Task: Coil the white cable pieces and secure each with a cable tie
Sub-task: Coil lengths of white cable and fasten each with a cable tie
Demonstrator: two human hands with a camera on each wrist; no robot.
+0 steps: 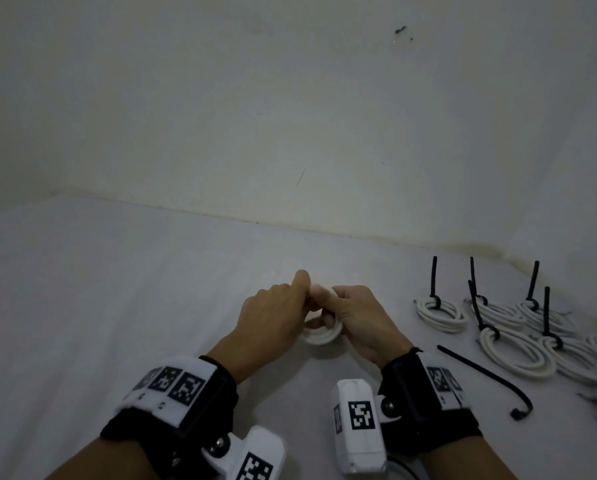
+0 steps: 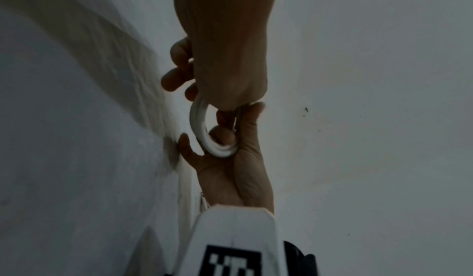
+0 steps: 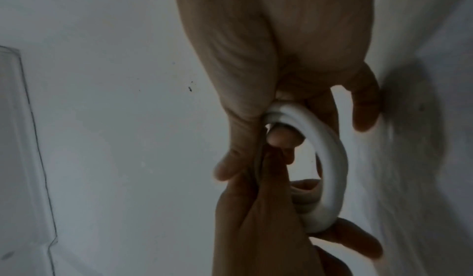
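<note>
Both hands clamp one white cable coil above the white counter: left hand and right hand pinch its far rim, ring tilted. Tied coils and a loose black cable tie lie right.

White cable coil held looped; tied coils lie right.

Dim, grey light throughout; both wrist views dark, grainy, softly blurred.

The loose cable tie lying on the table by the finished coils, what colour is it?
Black, seen best in the head view: the loose cable tie.
</note>
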